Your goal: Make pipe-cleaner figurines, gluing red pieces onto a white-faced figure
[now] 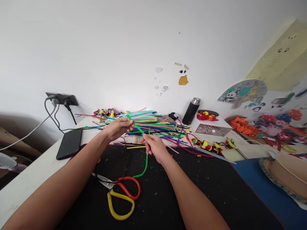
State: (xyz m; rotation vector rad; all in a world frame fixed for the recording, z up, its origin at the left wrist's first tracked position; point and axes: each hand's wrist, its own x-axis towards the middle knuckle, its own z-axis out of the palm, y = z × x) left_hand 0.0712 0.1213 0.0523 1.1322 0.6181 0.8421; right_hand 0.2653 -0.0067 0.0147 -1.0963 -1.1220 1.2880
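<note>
My left hand (119,127) pinches the upper end of a green pipe cleaner (138,128) above the black mat (192,191). My right hand (154,147) grips the same green pipe cleaner lower down, and its free end curves down toward the mat at the scissors. Just behind both hands lies a heap of coloured pipe cleaners (148,123). Scissors (121,191) with one red and one yellow handle lie on the mat below my hands.
A black phone (69,143) lies at the left on the white table, cables run to a wall socket (61,99). A black flask (191,111), a white box (212,126), small pipe-cleaner figures (213,145) and a hat (285,174) sit to the right.
</note>
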